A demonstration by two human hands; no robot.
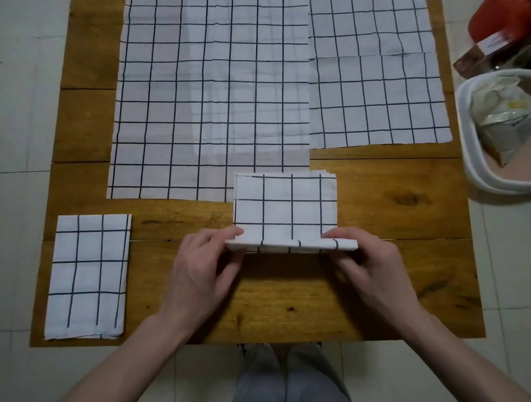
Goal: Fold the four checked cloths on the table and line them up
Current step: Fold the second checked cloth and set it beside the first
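Head view is showing the part-folded cloth (284, 207) lying right of centre toward the near edge of the table (386, 212), its near edge lifted off the wood while its far part is resting flat, the far-left corner overlapping the large spread cloth (210, 88). The lifted edge is running left to right, and the cloth is extending away from both grips toward the far edge; any fold, in my judgement, is therefore turning on carrying that edge forward over the flat part.

Left hand (206, 260) is pinching the left end of the lifted edge, thumb on top and fingers curled beneath. Right hand (371, 266) is pinching the right end in the same manner. Both hands are sitting equally near, one at each end, so neither is holding an advantage.

Outward from there, a finished folded cloth (88, 274) is lying at the near-left corner, long axis running near to far, well apart from the left hand. A second spread cloth (373, 81) is lying toward the far-right corner, partly under the large one. Judged progress: one cloth folded, one in hand, two not yet started.

Off the table's right edge, a white basin (466, 155) is standing on the floor.
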